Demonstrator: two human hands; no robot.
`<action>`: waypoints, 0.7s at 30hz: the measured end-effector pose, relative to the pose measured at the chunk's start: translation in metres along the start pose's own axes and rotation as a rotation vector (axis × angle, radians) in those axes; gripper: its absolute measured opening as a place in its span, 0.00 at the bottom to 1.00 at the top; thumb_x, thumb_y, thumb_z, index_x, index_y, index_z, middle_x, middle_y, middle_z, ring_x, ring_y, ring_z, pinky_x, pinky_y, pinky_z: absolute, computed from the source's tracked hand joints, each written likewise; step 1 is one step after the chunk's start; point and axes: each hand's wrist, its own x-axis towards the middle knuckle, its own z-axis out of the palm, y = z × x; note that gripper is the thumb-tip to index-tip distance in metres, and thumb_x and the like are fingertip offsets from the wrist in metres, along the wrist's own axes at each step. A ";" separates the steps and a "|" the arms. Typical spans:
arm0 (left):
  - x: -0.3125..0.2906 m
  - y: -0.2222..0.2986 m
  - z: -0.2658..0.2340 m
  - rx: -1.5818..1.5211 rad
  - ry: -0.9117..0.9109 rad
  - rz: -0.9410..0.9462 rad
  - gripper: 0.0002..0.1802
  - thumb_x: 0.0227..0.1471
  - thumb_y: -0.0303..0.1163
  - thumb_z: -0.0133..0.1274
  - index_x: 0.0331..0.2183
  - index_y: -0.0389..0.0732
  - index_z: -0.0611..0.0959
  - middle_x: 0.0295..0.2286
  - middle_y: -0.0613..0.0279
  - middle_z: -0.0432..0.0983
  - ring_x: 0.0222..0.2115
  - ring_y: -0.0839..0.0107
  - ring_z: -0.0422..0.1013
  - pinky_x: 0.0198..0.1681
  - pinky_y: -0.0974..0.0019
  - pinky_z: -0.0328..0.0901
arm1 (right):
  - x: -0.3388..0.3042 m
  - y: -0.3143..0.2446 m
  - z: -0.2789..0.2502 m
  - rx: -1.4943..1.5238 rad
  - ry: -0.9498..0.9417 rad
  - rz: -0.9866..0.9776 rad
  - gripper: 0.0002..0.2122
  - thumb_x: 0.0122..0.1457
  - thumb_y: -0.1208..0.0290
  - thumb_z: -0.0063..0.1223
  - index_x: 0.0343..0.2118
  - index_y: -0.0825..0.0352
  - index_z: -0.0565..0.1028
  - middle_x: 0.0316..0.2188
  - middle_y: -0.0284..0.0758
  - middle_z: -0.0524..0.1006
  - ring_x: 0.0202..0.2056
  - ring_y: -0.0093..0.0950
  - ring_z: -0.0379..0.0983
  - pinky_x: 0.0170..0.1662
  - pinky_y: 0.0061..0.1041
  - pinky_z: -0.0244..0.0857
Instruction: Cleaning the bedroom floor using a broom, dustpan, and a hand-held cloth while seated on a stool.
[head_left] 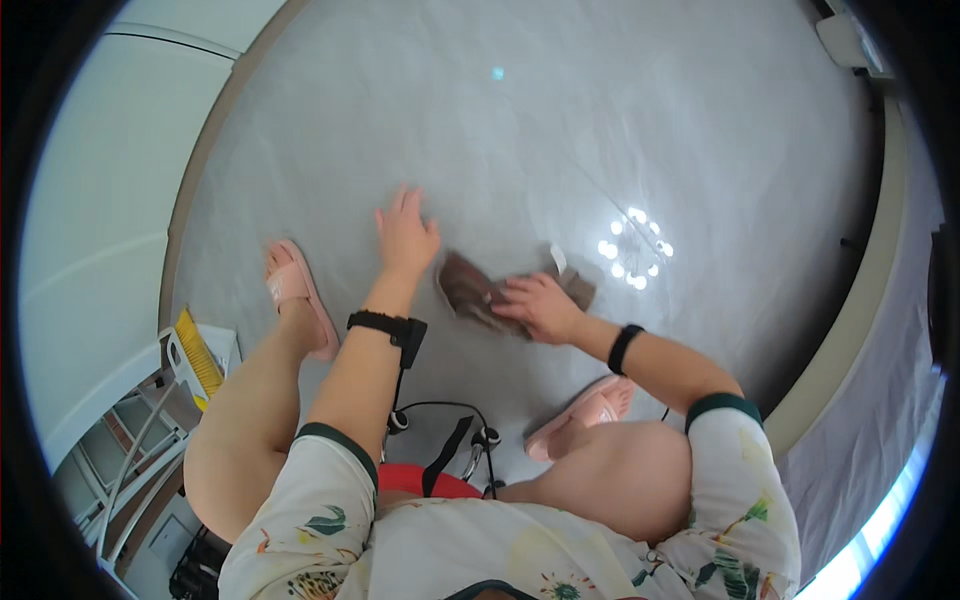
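A crumpled brown cloth lies low over the grey floor, blurred at its left end. My right hand is on its middle with bent fingers gripping it; part of the cloth shows on each side. A small white tag sticks up from the cloth's far edge. My left hand reaches out to the left of the cloth, apart from it, fingers stretched and nothing held.
My feet wear pink slippers, one on each side. A yellow-bristled brush stands by the white cabinet at left. Beneath me are a red seat and casters. A bed-like edge runs along the right.
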 end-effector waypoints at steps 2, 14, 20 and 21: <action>0.028 -0.005 -0.016 0.145 0.032 -0.068 0.46 0.44 0.43 0.60 0.62 0.51 0.57 0.63 0.47 0.42 0.64 0.54 0.43 0.63 0.43 0.40 | 0.001 0.009 -0.015 0.267 0.228 0.075 0.26 0.37 0.80 0.50 0.46 0.58 0.75 0.47 0.37 0.74 0.53 0.37 0.66 0.54 0.38 0.59; 0.083 -0.027 -0.031 0.067 -0.364 -0.208 0.71 0.33 0.57 0.65 0.64 0.56 0.32 0.61 0.44 0.12 0.62 0.45 0.11 0.60 0.35 0.21 | 0.078 0.204 -0.148 -0.050 0.632 1.278 0.37 0.50 0.50 0.52 0.62 0.58 0.54 0.57 0.52 0.59 0.62 0.46 0.51 0.62 0.41 0.47; 0.080 -0.025 -0.032 0.004 -0.302 -0.150 0.71 0.32 0.56 0.66 0.64 0.55 0.33 0.62 0.43 0.14 0.62 0.44 0.12 0.60 0.34 0.22 | 0.241 0.163 -0.170 -0.415 0.414 0.871 0.27 0.49 0.64 0.52 0.56 0.43 0.65 0.63 0.31 0.55 0.63 0.38 0.48 0.59 0.52 0.49; 0.080 -0.026 -0.034 -0.002 -0.317 -0.147 0.71 0.32 0.56 0.66 0.64 0.55 0.33 0.62 0.43 0.14 0.62 0.44 0.12 0.60 0.34 0.22 | 0.245 0.152 -0.160 -0.419 0.407 0.763 0.26 0.49 0.66 0.52 0.54 0.43 0.67 0.63 0.31 0.55 0.63 0.38 0.48 0.59 0.52 0.48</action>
